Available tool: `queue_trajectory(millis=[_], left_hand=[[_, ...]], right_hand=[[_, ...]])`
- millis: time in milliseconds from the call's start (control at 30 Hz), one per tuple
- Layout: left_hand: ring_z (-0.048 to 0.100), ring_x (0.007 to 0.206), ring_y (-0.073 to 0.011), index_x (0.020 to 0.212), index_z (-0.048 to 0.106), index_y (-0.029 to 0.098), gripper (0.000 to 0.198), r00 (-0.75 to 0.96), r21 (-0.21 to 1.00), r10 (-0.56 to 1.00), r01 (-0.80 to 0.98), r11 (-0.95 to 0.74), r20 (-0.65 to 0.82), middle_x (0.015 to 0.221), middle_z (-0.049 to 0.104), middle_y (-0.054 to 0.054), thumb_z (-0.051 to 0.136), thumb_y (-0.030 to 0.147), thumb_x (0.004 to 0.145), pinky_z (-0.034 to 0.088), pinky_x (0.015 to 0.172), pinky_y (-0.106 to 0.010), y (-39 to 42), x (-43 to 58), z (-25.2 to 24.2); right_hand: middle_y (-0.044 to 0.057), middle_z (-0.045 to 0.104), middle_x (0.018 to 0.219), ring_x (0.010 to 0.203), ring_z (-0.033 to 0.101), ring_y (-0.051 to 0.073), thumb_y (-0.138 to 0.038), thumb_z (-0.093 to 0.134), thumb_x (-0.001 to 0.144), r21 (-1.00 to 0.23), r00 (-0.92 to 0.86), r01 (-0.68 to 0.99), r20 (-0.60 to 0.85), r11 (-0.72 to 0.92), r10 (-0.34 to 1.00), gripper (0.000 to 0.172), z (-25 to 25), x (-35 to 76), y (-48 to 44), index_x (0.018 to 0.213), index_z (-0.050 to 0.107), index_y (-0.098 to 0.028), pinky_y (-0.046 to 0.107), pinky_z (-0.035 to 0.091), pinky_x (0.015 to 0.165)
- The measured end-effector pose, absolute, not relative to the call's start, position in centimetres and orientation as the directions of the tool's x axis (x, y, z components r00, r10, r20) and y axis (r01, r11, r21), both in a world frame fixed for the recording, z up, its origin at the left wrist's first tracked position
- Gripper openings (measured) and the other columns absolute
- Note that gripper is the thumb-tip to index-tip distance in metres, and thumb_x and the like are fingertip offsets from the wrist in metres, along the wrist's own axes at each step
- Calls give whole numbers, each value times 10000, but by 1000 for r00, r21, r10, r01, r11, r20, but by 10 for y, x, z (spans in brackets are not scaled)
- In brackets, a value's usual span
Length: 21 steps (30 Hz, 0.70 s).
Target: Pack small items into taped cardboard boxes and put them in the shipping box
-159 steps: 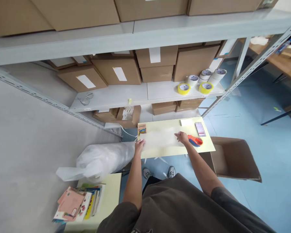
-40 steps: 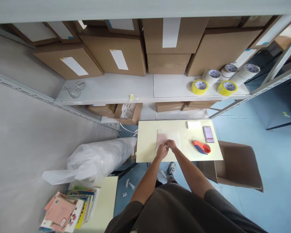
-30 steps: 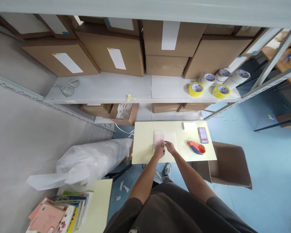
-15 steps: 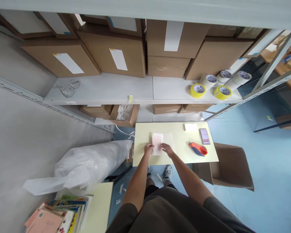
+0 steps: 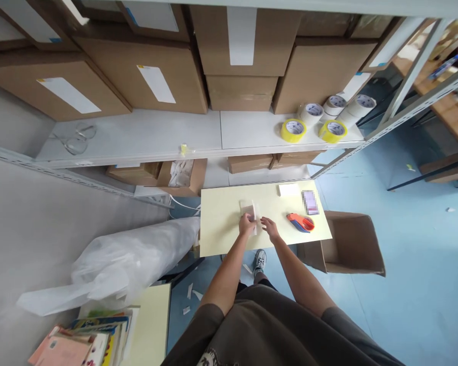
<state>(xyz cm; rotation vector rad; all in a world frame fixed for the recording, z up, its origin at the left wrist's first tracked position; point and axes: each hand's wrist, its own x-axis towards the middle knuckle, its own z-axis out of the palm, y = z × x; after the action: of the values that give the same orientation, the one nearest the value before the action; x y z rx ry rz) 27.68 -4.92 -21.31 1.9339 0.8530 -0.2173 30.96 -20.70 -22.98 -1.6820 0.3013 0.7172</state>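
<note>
On the pale yellow table (image 5: pixel 221 231) lies a small package wrapped in translucent white sheet (image 5: pixel 249 209). My left hand (image 5: pixel 246 223) rests closed on its near edge, fingers curled over the wrap. My right hand (image 5: pixel 269 227) hovers just to the right of the package with its fingers apart, holding nothing. An orange and blue tape dispenser (image 5: pixel 299 222) lies on the table to the right of my right hand.
A white pad (image 5: pixel 288 190) and a small blurred item (image 5: pixel 310 202) lie at the table's far right. An open cardboard box (image 5: pixel 347 246) stands on the floor at right. A large roll of white wrap (image 5: pixel 130 259) lies left. Tape rolls (image 5: pixel 313 124) sit on the shelf.
The flat sheet spread on the table has been folded into a small narrow package. My hands came together at it; my left hand now covers it and my right hand has drawn slightly away.
</note>
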Motion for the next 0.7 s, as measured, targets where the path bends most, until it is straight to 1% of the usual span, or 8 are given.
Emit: queue_trajectory(millis=[67, 167, 267, 333, 433, 500, 600, 700], left_hand=[[687, 1174, -277, 1105, 704, 170, 364, 763, 712, 449, 624, -321, -466, 1212, 739, -163, 844, 287, 789, 510, 1027, -356, -63, 282, -219], [601, 1338, -295, 1117, 720, 147, 281, 795, 726, 424, 587, -360, -433, 1317, 692, -208, 747, 187, 840, 437, 1143, -390, -70, 284, -227], [628, 1304, -272, 1129, 738, 151, 316, 805, 749, 397, 574, -332, -441, 1304, 710, -181, 685, 103, 821, 449, 1133, -373, -63, 280, -230], [659, 1256, -253, 1140, 749, 174, 329, 798, 755, 413, 577, -312, -439, 1288, 730, -146, 657, 106, 832, 481, 1095, -351, -53, 273, -231], [663, 1268, -251, 1187, 750, 204, 336, 751, 744, 498, 610, -273, -434, 1308, 739, -115, 621, 160, 879, 505, 1067, -345, -36, 256, -232], [688, 1240, -262, 1214, 749, 203, 338, 720, 756, 504, 629, -182, -477, 1280, 762, -114, 630, 208, 898, 524, 1047, -362, -24, 243, -234], [731, 1186, -267, 1239, 752, 186, 352, 698, 782, 468, 622, -22, -542, 1255, 784, -124, 660, 257, 908, 555, 1015, -367, -5, 225, -235], [718, 1242, -259, 1249, 757, 183, 345, 654, 778, 510, 627, 48, -559, 1310, 765, -132, 662, 258, 926, 555, 1041, -357, 19, 212, -234]], right_hand=[[160, 682, 1438, 1326, 634, 326, -652, 619, 856, -792, 773, -553, -603, -256, 195, 627, -228, 313, -221, 1296, 748, -224, 435, 558, 1013], [132, 669, 1467, 1382, 592, 330, -659, 641, 870, -794, 767, -526, -598, -304, 233, 614, -226, 320, -232, 1326, 745, -261, 456, 536, 1058], [117, 678, 1461, 1388, 587, 336, -641, 668, 875, -778, 733, -521, -619, -352, 283, 597, -227, 325, -229, 1335, 748, -269, 482, 517, 1090], [108, 695, 1440, 1373, 600, 335, -615, 682, 873, -762, 699, -519, -639, -386, 321, 572, -229, 328, -222, 1317, 758, -262, 488, 509, 1104], [101, 717, 1407, 1344, 623, 334, -578, 693, 862, -750, 676, -515, -653, -416, 340, 540, -235, 328, -206, 1282, 775, -250, 489, 505, 1115], [103, 722, 1400, 1333, 630, 336, -559, 695, 856, -751, 675, -513, -652, -416, 345, 531, -238, 326, -195, 1274, 780, -244, 492, 503, 1117], [115, 733, 1378, 1315, 642, 344, -558, 709, 838, -761, 676, -505, -642, -407, 361, 528, -242, 322, -176, 1250, 789, -237, 507, 497, 1117], [122, 757, 1322, 1299, 651, 349, -577, 742, 802, -768, 670, -508, -637, -391, 380, 531, -244, 318, -150, 1208, 801, -240, 527, 494, 1110]])
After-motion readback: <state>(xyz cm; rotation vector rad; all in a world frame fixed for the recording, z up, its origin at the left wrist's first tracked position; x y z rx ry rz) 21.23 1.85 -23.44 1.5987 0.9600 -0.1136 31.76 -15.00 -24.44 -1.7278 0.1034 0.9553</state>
